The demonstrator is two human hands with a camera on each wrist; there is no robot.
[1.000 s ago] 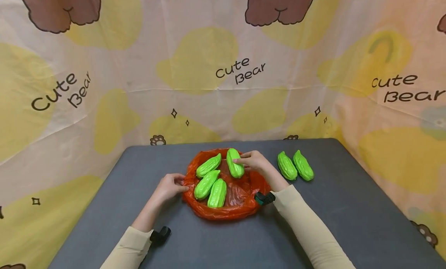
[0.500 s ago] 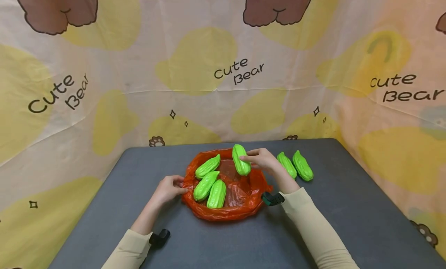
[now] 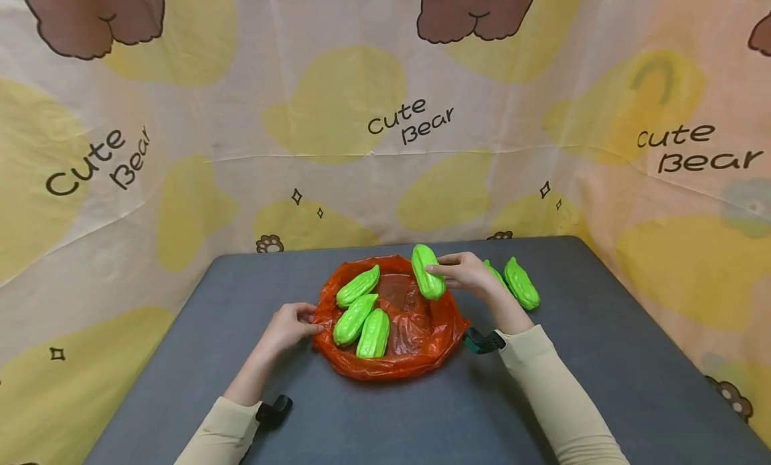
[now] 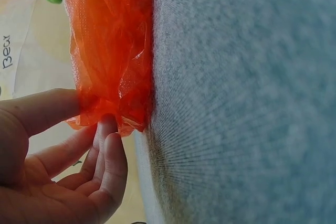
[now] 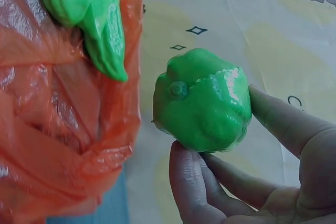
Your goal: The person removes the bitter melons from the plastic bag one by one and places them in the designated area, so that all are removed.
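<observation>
A red plastic bag (image 3: 388,369) lies spread open on the table, its rim folded down. My left hand (image 3: 289,327) pinches the bag's left edge; the left wrist view shows thumb and fingertips on the crumpled film (image 4: 113,51). Three bright green bitter melons sit in the left part of the bag, one of them the front bitter melon (image 3: 373,332). Between thumb and fingers, my right hand (image 3: 472,275) holds another bitter melon (image 3: 425,272), raised over the bag's back right rim. In the right wrist view that held melon (image 5: 202,103) appears end-on, apart from the bag.
Two more bitter melons lie on the grey table (image 3: 361,425) right of the bag: the outer melon (image 3: 521,284) is in full view, and the inner melon (image 3: 492,271) is partly hidden by my right hand and wrist. A printed cloth (image 3: 337,104) hangs around the table's far sides.
My right hand has moved right and slightly up with the melon, from over the bag's inside to its back right rim. My left hand has kept its hold on the bag's edge.
</observation>
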